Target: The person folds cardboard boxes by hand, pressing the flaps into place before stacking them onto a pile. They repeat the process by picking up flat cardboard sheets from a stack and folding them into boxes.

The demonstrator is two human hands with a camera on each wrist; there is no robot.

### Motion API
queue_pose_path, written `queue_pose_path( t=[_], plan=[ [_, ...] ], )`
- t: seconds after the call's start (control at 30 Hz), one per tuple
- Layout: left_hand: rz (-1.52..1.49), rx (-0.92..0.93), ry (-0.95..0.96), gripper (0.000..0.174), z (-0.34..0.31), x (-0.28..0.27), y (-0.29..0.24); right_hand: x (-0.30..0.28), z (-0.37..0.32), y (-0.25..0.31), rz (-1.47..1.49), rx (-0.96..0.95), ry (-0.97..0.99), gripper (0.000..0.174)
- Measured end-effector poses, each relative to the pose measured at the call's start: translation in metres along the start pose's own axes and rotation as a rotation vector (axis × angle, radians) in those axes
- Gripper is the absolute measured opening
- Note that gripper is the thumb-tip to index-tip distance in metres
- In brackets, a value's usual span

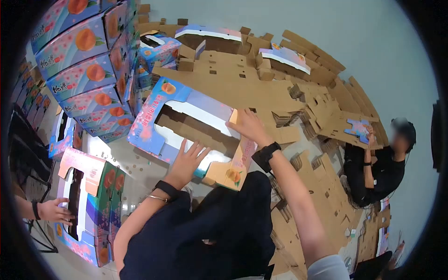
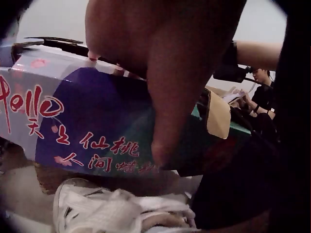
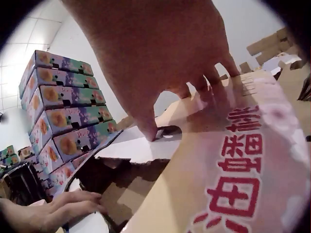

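Note:
A printed fruit carton (image 1: 191, 100) with a large opening in its top lies in front of me, tilted in the head view. My left hand (image 1: 185, 163) spans its near long edge: the fingers spread over the white flap (image 1: 172, 137), while the thumb (image 2: 165, 145) lies against the outer wall with red lettering. At the far right corner, my right hand (image 1: 249, 127) presses on the peach-coloured end panel (image 3: 214, 141). Its thumb touches the white flap beside the opening, with the other fingers spread on the panel. Brown cardboard shows inside the carton.
A tall stack of printed cartons (image 1: 86, 70) stands at the left. Below it, another person's hand (image 1: 56, 212) touches a carton (image 1: 88, 233). Flat brown cardboard sheets (image 1: 224, 81) spread across the back and right, where a seated person (image 1: 380, 168) handles a piece.

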State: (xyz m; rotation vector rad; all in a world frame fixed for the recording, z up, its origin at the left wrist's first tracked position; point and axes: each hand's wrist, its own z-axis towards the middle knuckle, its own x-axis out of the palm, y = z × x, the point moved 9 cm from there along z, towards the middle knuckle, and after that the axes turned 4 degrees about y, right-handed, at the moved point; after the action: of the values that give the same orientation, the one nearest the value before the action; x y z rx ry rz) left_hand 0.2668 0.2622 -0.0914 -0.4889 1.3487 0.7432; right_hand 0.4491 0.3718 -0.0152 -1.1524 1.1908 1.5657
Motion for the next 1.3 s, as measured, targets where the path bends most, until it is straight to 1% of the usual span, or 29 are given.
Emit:
queue_pose_path(
  t=[0.03, 0.1, 0.17, 0.2, 0.23, 0.27, 0.3, 0.37, 0.4, 0.43, 0.47, 0.5, 0.57, 0.6, 0.63, 0.7, 0.77, 0.8, 0.87, 0.9, 0.97, 1.0, 1.07, 1.13, 1.2, 1.23, 1.27, 1.3],
  plan=[
    [0.002, -0.013, -0.004, 0.096, -0.002, -0.001, 0.004, -0.001, 0.005, 0.005, -0.017, -0.039, 0.012, 0.078],
    [0.04, 0.025, 0.073, 0.087, -0.009, 0.002, 0.005, -0.005, 0.012, 0.012, -0.033, -0.082, 0.025, 0.079],
    [-0.01, 0.041, 0.054, 0.083, -0.014, -0.003, 0.008, 0.005, 0.013, 0.013, -0.108, -0.08, 0.198, 0.072],
    [-0.063, 0.064, 0.034, 0.08, -0.016, -0.007, 0.007, 0.003, 0.01, 0.018, -0.108, -0.078, 0.202, 0.072],
    [-0.068, 0.068, 0.038, 0.08, -0.019, -0.008, 0.006, 0.0, 0.004, 0.024, -0.144, -0.071, 0.169, 0.066],
    [-0.03, 0.075, 0.059, 0.078, -0.02, -0.008, 0.005, -0.003, 0.0, 0.029, -0.181, -0.063, 0.135, 0.06],
    [0.007, 0.081, 0.08, 0.076, -0.021, -0.009, 0.003, 0.002, -0.002, 0.03, -0.181, -0.058, 0.139, 0.06],
    [-0.017, 0.094, 0.094, 0.075, -0.023, -0.016, 0.002, 0.014, -0.001, 0.026, -0.218, 0.016, 0.149, 0.049],
    [-0.039, 0.104, 0.107, 0.073, -0.024, -0.017, 0.003, 0.016, 0.0, 0.026, -0.217, 0.016, 0.149, 0.049],
    [-0.041, 0.103, 0.11, 0.073, -0.024, -0.01, 0.004, 0.015, 0.002, 0.03, -0.243, -0.032, 0.117, 0.049],
    [-0.01, 0.096, 0.06, 0.072, -0.023, -0.004, 0.005, 0.015, 0.004, 0.034, -0.268, -0.077, 0.087, 0.048],
    [0.018, 0.093, 0.009, 0.072, -0.024, -0.002, 0.004, 0.012, 0.009, 0.034, -0.267, -0.07, 0.094, 0.048],
    [0.035, 0.099, 0.043, 0.071, -0.025, -0.009, 0.002, 0.013, 0.016, 0.028, -0.21, 0.042, 0.301, 0.041],
    [0.061, 0.096, 0.072, 0.07, -0.024, -0.011, 0.003, 0.005, 0.008, 0.035, -0.257, -0.019, 0.308, 0.028],
    [0.06, 0.102, 0.067, 0.07, -0.025, -0.013, 0.003, 0.003, 0.011, 0.03, -0.261, -0.013, 0.305, 0.028],
    [0.01, 0.134, 0.035, 0.07, -0.027, -0.017, 0.002, 0.023, 0.018, 0.0, -0.193, 0.168, 0.521, 0.029],
    [0.007, 0.148, 0.029, 0.072, -0.026, -0.015, 0.003, 0.033, 0.013, -0.022, 0.001, 0.106, 0.43, 0.032],
    [0.004, 0.166, 0.029, 0.073, -0.025, -0.014, 0.001, 0.03, 0.009, -0.032, 0.008, 0.05, 0.329, 0.031],
    [-0.007, 0.16, -0.004, 0.075, -0.025, -0.015, 0.0, 0.027, -0.01, -0.044, 0.21, -0.191, 0.406, 0.025],
    [-0.007, 0.158, -0.039, 0.076, -0.028, -0.016, 0.0, 0.037, -0.02, -0.068, 0.612, 0.127, 0.538, 0.026],
    [-0.015, 0.134, -0.01, 0.077, -0.033, -0.007, 0.003, 0.02, -0.035, -0.056, 0.739, 0.116, 0.513, 0.035],
    [-0.019, 0.16, -0.036, 0.078, -0.03, -0.009, 0.001, 0.01, -0.035, -0.044, 0.741, 0.117, 0.514, 0.035],
    [-0.021, 0.2, -0.062, 0.078, -0.027, -0.013, -0.004, 0.002, -0.031, -0.007, 0.358, -0.092, 0.629, 0.037],
    [-0.027, 0.184, 0.003, 0.078, -0.026, -0.012, -0.003, -0.006, -0.004, 0.021, 0.084, -0.197, 0.376, 0.037],
    [-0.032, 0.191, 0.026, 0.078, -0.025, -0.013, -0.003, -0.016, 0.016, 0.064, 0.086, -0.324, 0.054, 0.042],
    [-0.045, 0.189, 0.045, 0.078, -0.025, -0.013, -0.001, -0.004, 0.031, 0.077, 0.095, -0.33, 0.041, 0.042],
    [-0.031, 0.184, 0.049, 0.078, -0.027, -0.011, -0.001, 0.005, 0.048, 0.076, 0.099, -0.24, -0.089, 0.043],
    [-0.066, 0.182, 0.012, 0.077, -0.029, -0.011, -0.002, 0.009, 0.059, 0.069, 0.102, -0.15, -0.216, 0.045]
  ],
)
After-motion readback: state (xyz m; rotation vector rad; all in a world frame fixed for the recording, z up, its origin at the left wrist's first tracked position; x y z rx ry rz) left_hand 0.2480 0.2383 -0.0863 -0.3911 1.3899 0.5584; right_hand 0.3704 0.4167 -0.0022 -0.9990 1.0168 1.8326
